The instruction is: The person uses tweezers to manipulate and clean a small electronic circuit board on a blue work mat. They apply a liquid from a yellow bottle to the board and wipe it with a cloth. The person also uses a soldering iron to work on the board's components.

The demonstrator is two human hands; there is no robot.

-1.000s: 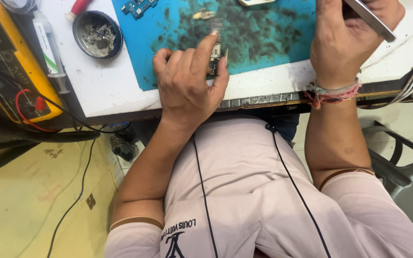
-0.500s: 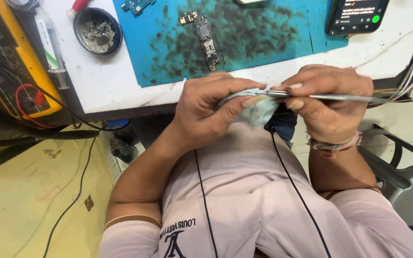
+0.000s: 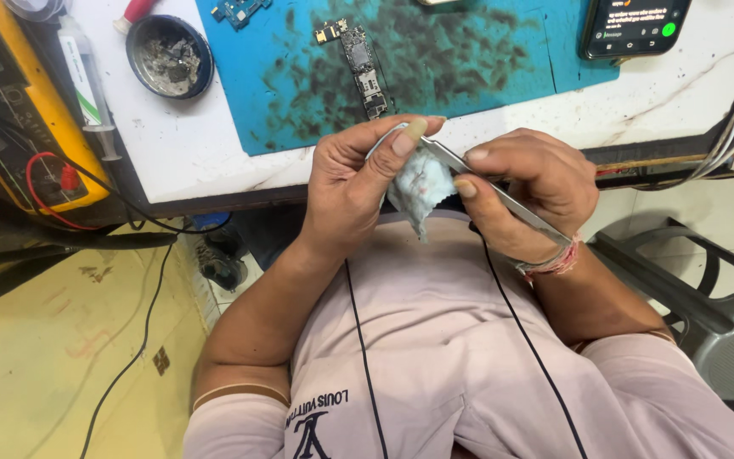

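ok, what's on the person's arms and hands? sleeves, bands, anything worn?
Both hands are bare, no gloves. The right hand has red and pale thread bands at the wrist. The left hand wears nothing. Short pale pink sleeves with a thin tan edge cover the upper arms.

I am pinching a small, crumpled pale-blue cloth with faint reddish marks, and it is hanging bunched just below the table edge, its lower corner pointing down toward six o'clock over my shirt. It is wrapping around the tip end of a pair of slim, silvery metal tweezers, which are lying tilted, running from the cloth at about ten o'clock down toward four o'clock. The tip end is sitting hidden in the folds, and the far end is reaching past my wrist.
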